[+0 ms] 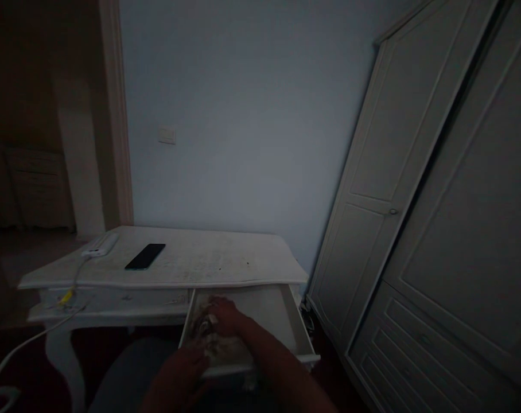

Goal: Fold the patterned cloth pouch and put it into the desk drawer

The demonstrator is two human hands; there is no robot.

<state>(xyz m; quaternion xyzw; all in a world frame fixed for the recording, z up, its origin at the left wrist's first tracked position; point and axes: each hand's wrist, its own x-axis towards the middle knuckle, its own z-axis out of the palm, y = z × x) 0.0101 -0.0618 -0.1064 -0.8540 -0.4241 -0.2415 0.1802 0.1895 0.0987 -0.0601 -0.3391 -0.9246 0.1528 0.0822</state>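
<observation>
The room is dim. A white desk (209, 261) stands against the wall with its right drawer (301, 338) pulled open toward me. My right hand (225, 317) reaches into the drawer, fingers curled over small items near a round metallic object (204, 327); what it grips is hidden. My left hand (183, 373) rests at the drawer's front edge, fingers bent over it and over pale paper or cloth inside.
A black phone (145, 256) lies on the desk top. A white power strip (100, 245) sits at the desk's left corner with a cable hanging down. A tall white wardrobe (436, 229) stands close on the right. A dark doorway opens at left.
</observation>
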